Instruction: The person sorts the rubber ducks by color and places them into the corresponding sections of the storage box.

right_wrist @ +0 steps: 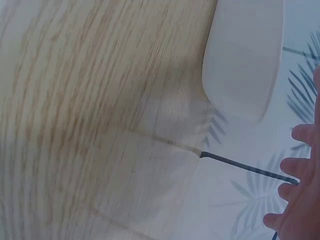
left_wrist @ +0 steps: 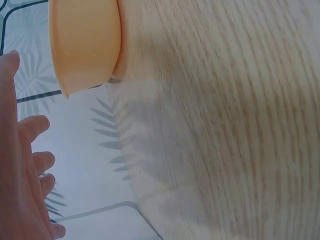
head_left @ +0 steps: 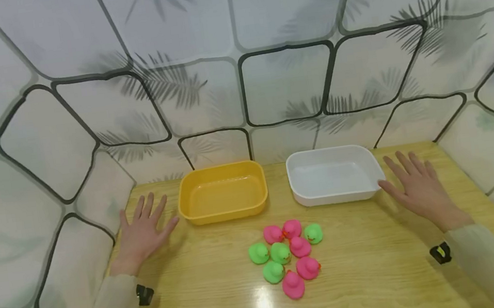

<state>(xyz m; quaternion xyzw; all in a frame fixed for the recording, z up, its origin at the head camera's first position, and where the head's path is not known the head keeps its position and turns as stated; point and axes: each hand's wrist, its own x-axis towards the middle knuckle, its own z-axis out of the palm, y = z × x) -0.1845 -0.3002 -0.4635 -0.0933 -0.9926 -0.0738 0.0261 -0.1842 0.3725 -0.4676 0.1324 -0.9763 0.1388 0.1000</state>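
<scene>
On the table, the left tray stood beside the right tray (slightly apart); ducks clustered before them.

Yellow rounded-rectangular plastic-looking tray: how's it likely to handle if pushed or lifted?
The yellow rounded-rectangular plastic-looking tray is probably fairly stiff: its walls stand up unsupported. Likely light for its size, given its hollow, open shape. Pushed low, it would probably slide rather than tip: it sits low and wide on the glossy wood-grain table.
</scene>
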